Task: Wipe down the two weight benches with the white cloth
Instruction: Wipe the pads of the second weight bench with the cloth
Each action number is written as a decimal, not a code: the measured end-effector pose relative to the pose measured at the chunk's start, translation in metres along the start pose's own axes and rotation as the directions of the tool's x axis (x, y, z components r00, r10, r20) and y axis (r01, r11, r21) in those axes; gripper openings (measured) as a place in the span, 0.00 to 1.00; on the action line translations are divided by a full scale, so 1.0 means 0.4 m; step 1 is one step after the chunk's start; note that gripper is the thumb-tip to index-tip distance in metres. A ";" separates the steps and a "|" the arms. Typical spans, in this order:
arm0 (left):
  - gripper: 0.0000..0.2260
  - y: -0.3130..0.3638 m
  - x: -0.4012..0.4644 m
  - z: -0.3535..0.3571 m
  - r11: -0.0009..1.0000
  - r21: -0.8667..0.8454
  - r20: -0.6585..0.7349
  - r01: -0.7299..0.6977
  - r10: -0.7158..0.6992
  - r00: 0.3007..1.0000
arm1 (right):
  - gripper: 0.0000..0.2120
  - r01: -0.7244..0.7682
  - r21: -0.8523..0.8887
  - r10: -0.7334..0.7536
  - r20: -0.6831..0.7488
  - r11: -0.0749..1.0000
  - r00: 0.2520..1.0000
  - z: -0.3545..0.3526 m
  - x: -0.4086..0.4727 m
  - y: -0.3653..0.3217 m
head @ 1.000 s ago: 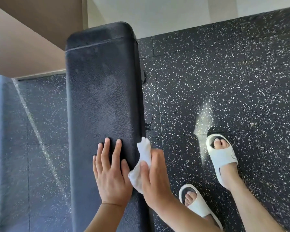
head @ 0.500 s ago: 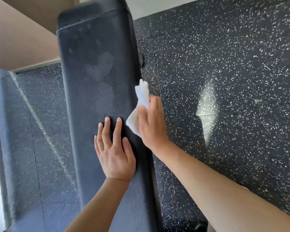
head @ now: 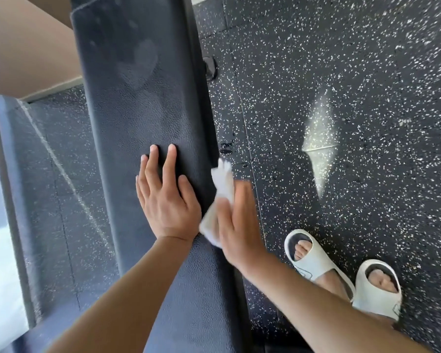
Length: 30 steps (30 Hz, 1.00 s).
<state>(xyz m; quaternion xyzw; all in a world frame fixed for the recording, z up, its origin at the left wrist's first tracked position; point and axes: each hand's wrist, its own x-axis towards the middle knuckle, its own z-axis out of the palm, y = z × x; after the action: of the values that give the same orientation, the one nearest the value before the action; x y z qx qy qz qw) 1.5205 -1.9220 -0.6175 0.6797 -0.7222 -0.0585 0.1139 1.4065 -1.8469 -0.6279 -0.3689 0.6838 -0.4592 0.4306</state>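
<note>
Since half a second ago, the right hand (head: 236,220) has slid the cloth (head: 220,197) back down the bench's side toward the person, and two sandalled feet have returned to view. At left, the left hand (head: 164,197) lies flat, fingers straight, on the padded top of the bench (head: 138,98). Just right of it, the right hand presses the crumpled white cloth against the bench's right edge. Farther right, white sandals (head: 341,271) stand on the speckled floor (head: 367,98).
</note>
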 end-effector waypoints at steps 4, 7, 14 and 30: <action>0.25 -0.004 0.000 0.000 1.000 0.002 0.003 0.010 -0.010 1.000 | 0.04 -0.001 0.003 0.001 -0.041 1.000 0.999 0.027 0.125 -0.031; 0.25 -0.007 -0.003 -0.001 1.000 -0.010 -0.006 0.002 -0.002 1.000 | 0.03 0.029 -0.018 -0.029 -0.004 0.999 1.000 0.010 0.055 -0.013; 0.25 0.001 -0.002 -0.003 1.000 0.010 -0.013 0.001 0.000 1.000 | 0.07 -0.056 -0.023 0.057 0.057 0.998 0.997 -0.027 -0.285 0.062; 0.25 0.008 -0.004 -0.003 1.000 0.000 -0.028 0.029 -0.029 0.999 | 0.04 -0.085 -0.002 0.085 -0.053 0.996 0.995 0.005 -0.087 0.020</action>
<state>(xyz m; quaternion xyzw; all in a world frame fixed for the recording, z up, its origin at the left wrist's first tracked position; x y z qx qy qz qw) 1.5178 -1.9201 -0.6156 0.6910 -0.7105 -0.0503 0.1230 1.4200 -1.8136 -0.6271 -0.3280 0.7109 -0.4487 0.4309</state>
